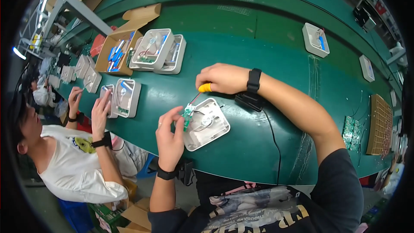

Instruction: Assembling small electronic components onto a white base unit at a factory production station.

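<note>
In front of me a white plastic housing (214, 136) lies tilted on the green bench, open side up, with a round white part (207, 121) and thin wires inside. At its left edge my left hand (170, 136) pinches a small green circuit board (186, 118) between thumb and fingers. Thin red wires (195, 99) run up from the board to my right hand (224, 78). That hand is closed on the wires beyond the housing, and a yellow finger cot (205, 87) covers one fingertip. Its fingertips are partly hidden.
White housings (152, 49) are stacked at back left, beside a cardboard box (106, 51) of blue cylindrical cells. A co-worker's hands (100, 110) are at more housings (128, 98) on the left. One housing (316, 39) stands far right; circuit boards (352, 133) lie right. A black cable (276, 146) crosses the bench.
</note>
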A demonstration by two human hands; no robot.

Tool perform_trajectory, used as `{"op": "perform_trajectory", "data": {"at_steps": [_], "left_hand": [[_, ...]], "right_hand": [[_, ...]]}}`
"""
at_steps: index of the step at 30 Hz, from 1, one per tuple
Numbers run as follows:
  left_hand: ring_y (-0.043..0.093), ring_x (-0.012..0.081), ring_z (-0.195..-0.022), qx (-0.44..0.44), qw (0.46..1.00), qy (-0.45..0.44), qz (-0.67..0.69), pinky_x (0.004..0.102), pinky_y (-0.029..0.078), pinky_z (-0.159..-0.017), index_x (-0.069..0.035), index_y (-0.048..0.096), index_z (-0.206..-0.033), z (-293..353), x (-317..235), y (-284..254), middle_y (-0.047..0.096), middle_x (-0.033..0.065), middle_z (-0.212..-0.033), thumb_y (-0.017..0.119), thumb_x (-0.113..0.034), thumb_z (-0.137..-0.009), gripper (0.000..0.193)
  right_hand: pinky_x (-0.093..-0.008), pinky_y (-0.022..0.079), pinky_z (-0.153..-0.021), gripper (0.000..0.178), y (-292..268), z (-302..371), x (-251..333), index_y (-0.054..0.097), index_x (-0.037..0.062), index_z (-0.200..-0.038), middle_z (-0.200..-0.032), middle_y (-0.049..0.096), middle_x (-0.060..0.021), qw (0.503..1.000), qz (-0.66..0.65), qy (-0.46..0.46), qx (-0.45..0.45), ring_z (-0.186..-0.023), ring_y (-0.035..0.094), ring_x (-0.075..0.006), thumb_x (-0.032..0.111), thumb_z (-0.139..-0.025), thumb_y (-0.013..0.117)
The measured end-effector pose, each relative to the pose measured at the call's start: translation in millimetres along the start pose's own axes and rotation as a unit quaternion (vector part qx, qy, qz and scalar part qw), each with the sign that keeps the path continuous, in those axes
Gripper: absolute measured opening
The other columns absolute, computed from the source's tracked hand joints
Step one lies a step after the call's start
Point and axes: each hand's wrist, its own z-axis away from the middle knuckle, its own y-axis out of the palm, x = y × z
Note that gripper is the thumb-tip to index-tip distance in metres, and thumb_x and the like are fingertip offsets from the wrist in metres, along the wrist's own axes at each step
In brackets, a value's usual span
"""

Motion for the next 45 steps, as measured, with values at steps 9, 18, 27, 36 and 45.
{"op": "perform_trajectory", "data": {"at_steps": [9,18,27,36,45], "left_hand": [[0.066,0.0135,-0.096,0.03,0.986,-0.056,0.156,0.0286,0.053,-0.088,-0.001,0.067,-0.132,-16,7,9,0.07,0.0057,-0.1,0.065,-0.002,-0.103,0.029],[0.067,0.0132,-0.098,0.016,0.983,-0.069,0.172,0.0291,0.053,-0.091,0.001,0.065,-0.133,-15,9,10,0.071,0.006,-0.104,0.066,-0.002,-0.103,0.031],[0.062,0.0335,-0.118,-0.027,0.992,-0.029,-0.119,0.044,0.048,-0.104,0.0,0.057,-0.144,41,-11,6,0.066,0.0185,-0.125,0.079,-0.015,-0.087,0.062],[0.06,0.0388,-0.122,0.059,0.994,0.022,-0.088,0.0473,0.047,-0.107,0.002,0.058,-0.145,26,1,6,0.066,0.0217,-0.125,0.075,-0.012,-0.086,0.063],[0.072,0.0315,-0.107,0.036,0.999,-0.011,0.021,0.039,0.056,-0.095,0.0,0.065,-0.138,19,8,7,0.073,0.0194,-0.12,0.077,-0.005,-0.088,0.051]], "right_hand": [[-0.0441,0.055,-0.098,0.026,16,29,28,0.076,0.0109,-0.116,-0.127,0.069,-0.0088,0.955,0.149,-0.222,-0.13,-0.114,0.068,-0.0333,0.011,-0.09,0.076],[-0.0433,0.058,-0.094,0.022,31,29,27,0.075,0.0086,-0.112,-0.123,0.07,-0.0106,0.98,0.083,-0.167,-0.066,-0.11,0.07,-0.0317,0.011,-0.09,0.075],[-0.0406,0.061,-0.083,0.014,44,32,32,0.073,0.005,-0.102,-0.12,0.071,-0.0101,0.986,0.035,-0.104,-0.128,-0.098,0.073,-0.0307,0.005,-0.088,0.071],[-0.0392,0.061,-0.084,0.018,34,30,21,0.073,0.0051,-0.099,-0.118,0.073,-0.0093,0.984,-0.065,-0.047,-0.161,-0.1,0.071,-0.0293,0.001,-0.081,0.07],[-0.0421,0.055,-0.097,0.017,39,34,42,0.074,0.0028,-0.098,-0.118,0.073,-0.0102,0.993,0.018,-0.107,-0.048,-0.109,0.066,-0.0297,0.003,-0.081,0.071]]}}
